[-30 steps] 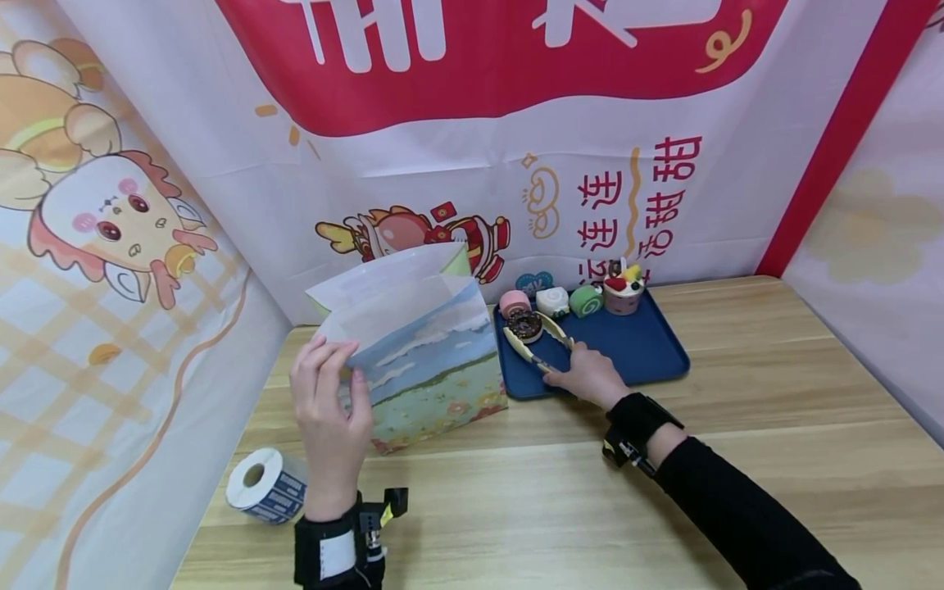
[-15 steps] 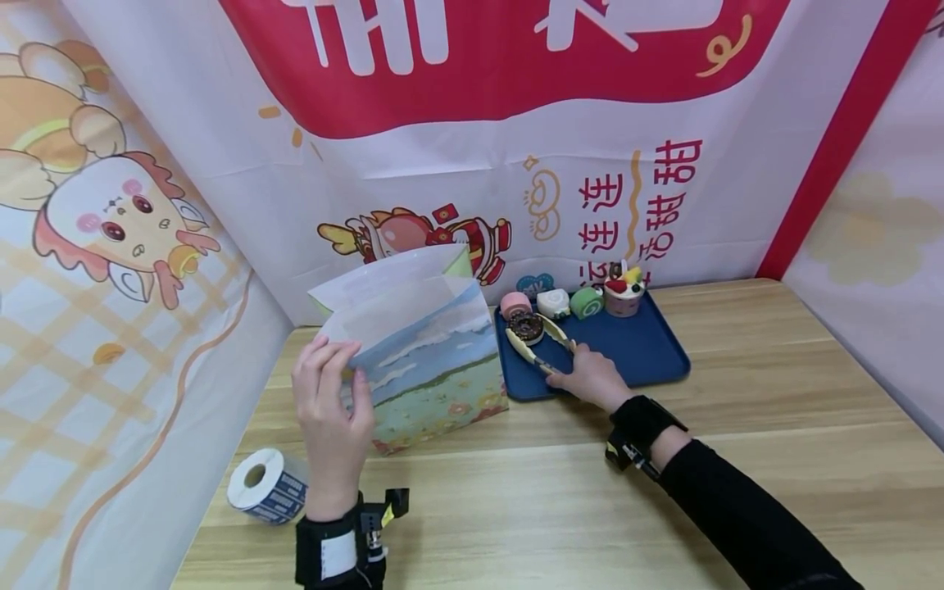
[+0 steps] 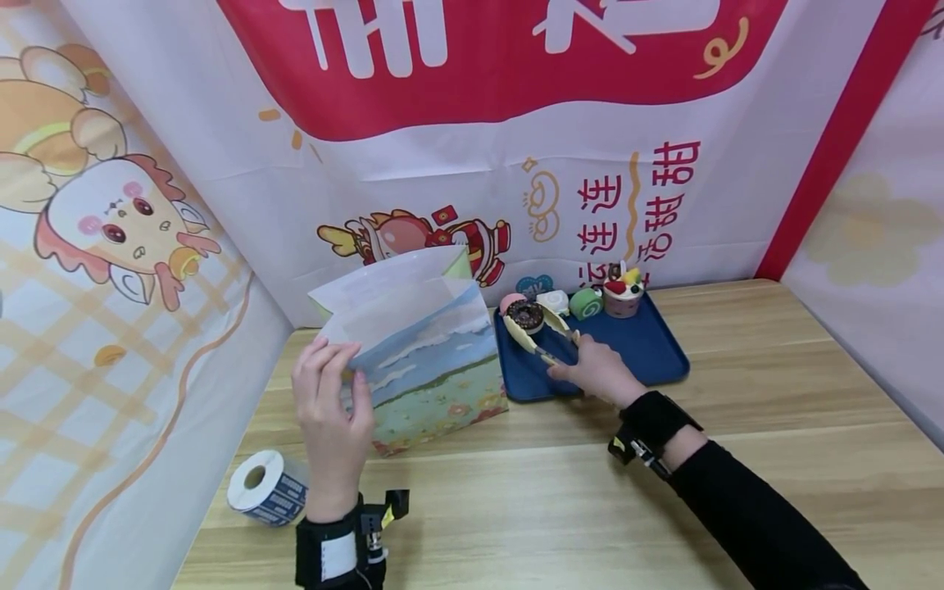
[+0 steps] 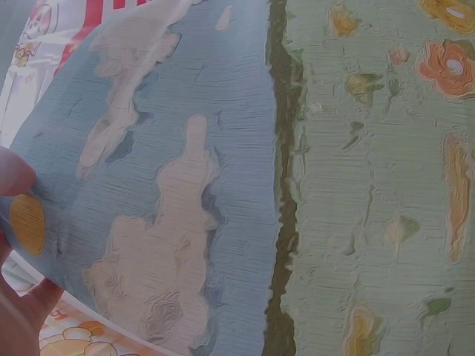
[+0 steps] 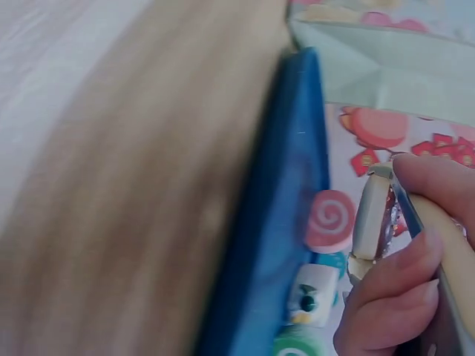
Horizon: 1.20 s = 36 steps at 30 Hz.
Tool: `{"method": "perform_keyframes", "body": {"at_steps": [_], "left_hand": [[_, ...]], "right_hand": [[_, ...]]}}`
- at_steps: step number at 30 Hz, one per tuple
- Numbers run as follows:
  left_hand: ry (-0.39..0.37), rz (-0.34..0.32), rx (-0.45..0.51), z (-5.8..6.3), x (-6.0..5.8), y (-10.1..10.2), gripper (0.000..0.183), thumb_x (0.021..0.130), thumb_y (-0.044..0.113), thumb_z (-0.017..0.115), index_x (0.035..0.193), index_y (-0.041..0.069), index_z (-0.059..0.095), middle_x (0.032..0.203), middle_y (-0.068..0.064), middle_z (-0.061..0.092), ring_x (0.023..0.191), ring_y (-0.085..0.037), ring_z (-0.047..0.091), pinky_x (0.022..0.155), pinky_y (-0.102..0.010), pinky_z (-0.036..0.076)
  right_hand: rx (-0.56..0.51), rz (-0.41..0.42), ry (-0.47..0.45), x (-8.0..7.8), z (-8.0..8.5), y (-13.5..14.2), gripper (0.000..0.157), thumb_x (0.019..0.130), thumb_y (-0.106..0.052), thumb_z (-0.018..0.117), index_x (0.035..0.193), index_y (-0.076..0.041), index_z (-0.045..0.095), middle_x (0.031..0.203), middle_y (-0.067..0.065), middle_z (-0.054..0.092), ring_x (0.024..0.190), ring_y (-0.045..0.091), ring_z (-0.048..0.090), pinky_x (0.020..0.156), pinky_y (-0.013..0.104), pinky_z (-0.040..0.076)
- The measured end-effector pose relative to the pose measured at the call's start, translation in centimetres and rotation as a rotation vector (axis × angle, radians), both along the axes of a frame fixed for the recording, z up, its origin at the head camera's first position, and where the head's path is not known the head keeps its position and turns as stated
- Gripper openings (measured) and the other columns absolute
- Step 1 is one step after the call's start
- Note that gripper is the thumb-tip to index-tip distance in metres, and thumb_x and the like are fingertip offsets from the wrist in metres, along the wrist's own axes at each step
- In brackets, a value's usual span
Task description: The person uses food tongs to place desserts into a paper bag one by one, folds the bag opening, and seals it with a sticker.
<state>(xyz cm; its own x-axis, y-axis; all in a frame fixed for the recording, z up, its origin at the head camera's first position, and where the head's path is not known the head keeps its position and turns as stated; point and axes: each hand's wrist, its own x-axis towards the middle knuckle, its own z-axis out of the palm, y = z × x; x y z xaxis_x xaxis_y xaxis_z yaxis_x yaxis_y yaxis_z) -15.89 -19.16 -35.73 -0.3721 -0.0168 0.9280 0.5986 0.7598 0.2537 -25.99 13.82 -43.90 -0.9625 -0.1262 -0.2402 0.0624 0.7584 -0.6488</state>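
My left hand (image 3: pixel 332 410) grips the left edge of a paper bag (image 3: pixel 435 360) printed with sky and flowers; its white inside shows at the gaping top. The left wrist view shows fingertips (image 4: pixel 15 174) at the bag's edge. My right hand (image 3: pixel 599 373) holds cream-coloured tongs (image 3: pixel 525 341), whose tips pinch a chocolate doughnut (image 3: pixel 524 326). The doughnut hangs above the left end of a blue tray (image 3: pixel 627 352), overlapping a pink roll (image 3: pixel 509 303) in the head view. Seen from the right wrist, the doughnut (image 5: pixel 371 219) is tilted on edge in the tongs.
Along the tray's back stand a white roll (image 3: pixel 553 302), a green swirl roll (image 3: pixel 587 303) and a fruit-topped cupcake (image 3: pixel 623 295). A roll of labels (image 3: pixel 267 487) stands left of my left hand. Printed cloth (image 3: pixel 442 115) hangs behind the wooden table (image 3: pixel 516 508).
The tongs have raised the doughnut from the tray, so it now covers more of the pink roll. My right hand has shifted slightly right. My left hand and the bag stay put.
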Motion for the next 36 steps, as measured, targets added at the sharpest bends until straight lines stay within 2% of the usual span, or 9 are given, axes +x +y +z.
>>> {"method": "perform_keyframes", "body": {"at_steps": [4,7,13,23,26,28,33,36], "left_hand": [[0.001,0.001,-0.003,-0.1,0.0,0.0,0.028,0.079,-0.004,0.054,0.104,-0.009,0.064,0.104,-0.027,0.059,0.115,-0.042,0.045,0.103,-0.054,0.036],[0.001,0.001,-0.003,-0.1,0.0,0.0,0.027,0.079,-0.004,0.055,0.104,-0.009,0.064,0.104,-0.027,0.059,0.115,-0.042,0.045,0.103,-0.054,0.036],[0.001,-0.004,0.001,-0.1,0.0,0.0,0.027,0.079,-0.006,0.055,0.104,-0.009,0.064,0.104,-0.027,0.059,0.115,-0.042,0.045,0.103,-0.054,0.035],[-0.005,-0.001,0.003,-0.2,-0.1,-0.1,0.027,0.079,-0.006,0.055,0.105,-0.009,0.064,0.105,-0.027,0.059,0.117,-0.041,0.044,0.104,-0.054,0.035],[-0.018,0.006,0.007,-0.2,0.0,-0.2,0.028,0.079,-0.005,0.056,0.105,-0.009,0.064,0.106,-0.026,0.059,0.117,-0.040,0.044,0.104,-0.054,0.035],[-0.026,0.008,0.006,-0.3,0.0,-0.2,0.028,0.079,-0.005,0.056,0.105,-0.009,0.064,0.106,-0.026,0.059,0.118,-0.039,0.044,0.105,-0.054,0.034],[-0.012,0.000,0.009,-0.2,-0.1,0.0,0.027,0.078,-0.006,0.056,0.104,-0.009,0.064,0.105,-0.027,0.059,0.117,-0.041,0.044,0.104,-0.054,0.034],[-0.001,-0.002,0.009,-0.2,-0.2,0.0,0.027,0.078,-0.007,0.056,0.104,-0.009,0.064,0.104,-0.027,0.059,0.116,-0.042,0.045,0.104,-0.054,0.035]], "right_hand": [[-0.007,0.015,0.009,0.3,1.0,0.2,0.089,0.081,-0.050,0.065,0.140,0.007,0.029,0.094,0.019,0.060,0.059,0.021,0.062,0.047,0.029,0.047],[-0.022,0.014,0.013,0.6,1.8,0.2,0.080,0.081,-0.050,0.065,0.131,0.006,0.036,0.087,0.016,0.059,0.059,0.020,0.060,0.046,0.028,0.046],[-0.056,0.028,0.037,1.2,3.7,0.3,0.070,0.081,-0.051,0.065,0.118,0.003,0.041,0.084,0.014,0.057,0.059,0.020,0.058,0.045,0.028,0.045],[-0.051,0.031,0.096,1.7,6.9,-0.1,0.079,0.081,-0.055,0.064,0.128,0.003,0.038,0.096,0.017,0.061,0.062,0.020,0.061,0.049,0.029,0.050],[-0.054,0.034,0.121,1.9,7.7,-0.2,0.079,0.081,-0.053,0.064,0.129,0.003,0.037,0.096,0.017,0.062,0.061,0.020,0.061,0.049,0.029,0.050],[-0.052,0.034,0.139,2.1,8.2,-0.2,0.084,0.081,-0.053,0.064,0.135,0.004,0.034,0.095,0.017,0.062,0.060,0.019,0.061,0.049,0.029,0.050],[-0.066,0.048,0.173,2.4,9.3,-0.2,0.088,0.081,-0.055,0.063,0.138,0.004,0.031,0.097,0.017,0.061,0.059,0.020,0.059,0.049,0.030,0.049],[-0.065,0.047,0.185,2.6,9.9,-0.3,0.084,0.081,-0.055,0.064,0.135,0.002,0.033,0.099,0.017,0.060,0.060,0.021,0.059,0.048,0.029,0.050]]}}
